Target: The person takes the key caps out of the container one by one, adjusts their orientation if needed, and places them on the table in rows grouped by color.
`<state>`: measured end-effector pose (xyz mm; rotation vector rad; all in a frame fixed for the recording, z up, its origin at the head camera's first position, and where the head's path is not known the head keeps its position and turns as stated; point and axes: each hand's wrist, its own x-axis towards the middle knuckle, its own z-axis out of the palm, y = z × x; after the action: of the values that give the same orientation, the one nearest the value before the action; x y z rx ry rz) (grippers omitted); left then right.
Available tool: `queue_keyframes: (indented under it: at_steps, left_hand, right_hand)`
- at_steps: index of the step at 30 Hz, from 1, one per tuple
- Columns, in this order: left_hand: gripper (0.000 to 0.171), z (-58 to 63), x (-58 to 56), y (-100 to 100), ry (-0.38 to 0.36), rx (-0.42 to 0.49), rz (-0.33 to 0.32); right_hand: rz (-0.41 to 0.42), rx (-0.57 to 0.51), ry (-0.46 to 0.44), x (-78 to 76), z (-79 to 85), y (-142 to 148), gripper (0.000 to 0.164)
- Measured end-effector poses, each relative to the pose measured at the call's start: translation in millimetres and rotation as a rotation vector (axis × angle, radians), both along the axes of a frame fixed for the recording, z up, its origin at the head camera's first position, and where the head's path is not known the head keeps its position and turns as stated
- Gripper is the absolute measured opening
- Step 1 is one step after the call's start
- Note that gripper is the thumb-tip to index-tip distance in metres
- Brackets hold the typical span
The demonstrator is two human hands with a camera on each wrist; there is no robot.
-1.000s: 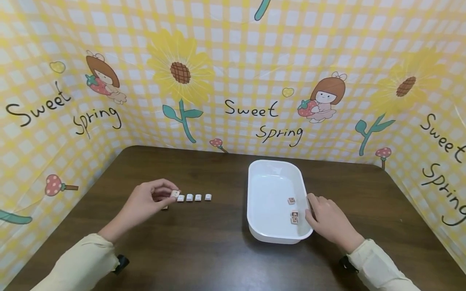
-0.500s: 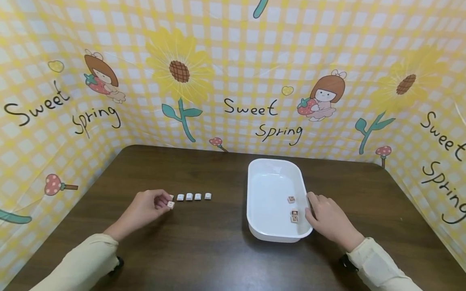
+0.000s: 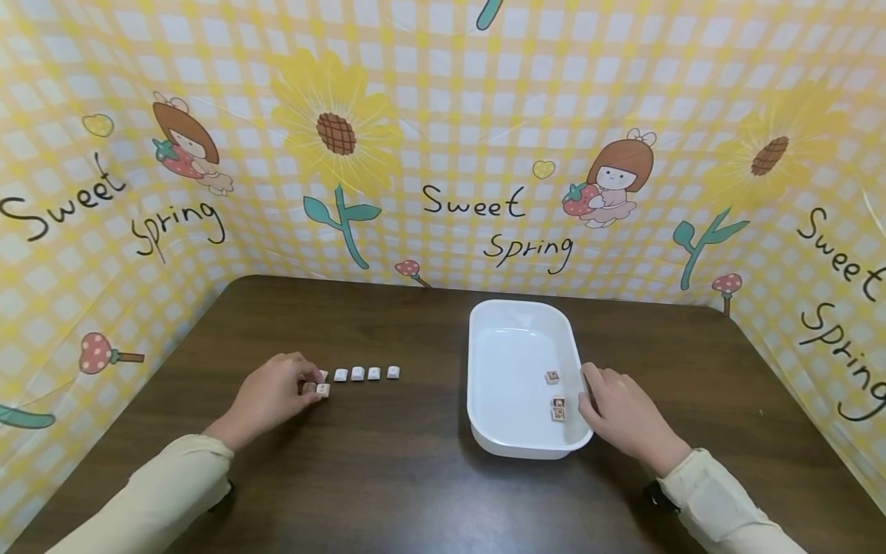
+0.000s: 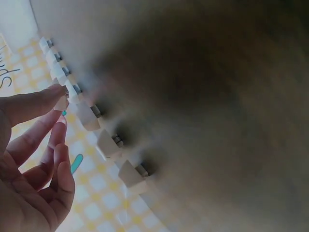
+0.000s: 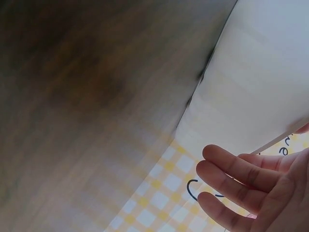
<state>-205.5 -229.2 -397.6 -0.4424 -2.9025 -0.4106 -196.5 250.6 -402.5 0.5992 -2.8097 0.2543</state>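
My left hand (image 3: 273, 396) pinches a small beige keycap (image 3: 323, 391) between thumb and fingertips, low over the table at the left end of a row of keycaps. Four-sided white keycaps (image 3: 358, 373) stand in that row to the right. In the left wrist view the held keycap (image 4: 62, 102) is beside the row, and several beige keycaps (image 4: 110, 144) continue the line nearer the camera; in the head view the hand mostly hides these. My right hand (image 3: 630, 423) grips the right rim of a white basin (image 3: 512, 446), its thumb over the edge and its fingers outside.
Inside the basin, near its right wall, lie a few brown-patterned keycaps (image 3: 557, 408). Both stand on a dark wooden table (image 3: 388, 492). A yellow checked cloth (image 3: 443, 115) hangs around the back and sides.
The left hand has brought its keycap down and slightly left, from above the row to its near side. The right hand and the basin have stayed in place.
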Motion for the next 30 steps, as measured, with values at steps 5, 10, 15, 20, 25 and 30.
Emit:
queue_keyframes:
  at_steps: [5, 10, 15, 20, 25, 30]
  left_hand:
    - [0.011, -3.3, -3.1, -2.5, -0.019, -0.008, -0.007]
    - [0.013, -7.0, -8.2, -3.2, -0.02, -0.013, -0.017]
    - [0.014, -9.5, -11.8, -2.1, -0.031, -0.019, -0.016]
    - [0.012, -9.4, -13.7, 0.1, -0.041, -0.013, -0.018]
    - [0.011, -7.6, -14.8, 1.3, -0.045, -0.013, -0.024]
    - [0.015, 1.8, -14.9, 4.7, -0.034, -0.03, -0.029]
  right_hand:
    - [-0.002, 0.004, -0.001, -0.4, -0.3, 0.2, 0.025]
    - [-0.008, 0.003, -0.006, -1.0, -1.3, 0.3, 0.025]
    - [-0.002, 0.006, 0.01, -0.9, -1.3, 0.3, 0.025]
    - [-0.006, 0.013, 0.012, -0.1, -0.6, 0.0, 0.026]
    - [-0.013, 0.008, 0.001, 0.3, -0.5, -0.5, 0.024]
    - [-0.009, 0.006, 0.007, -0.1, -0.6, -0.6, 0.023]
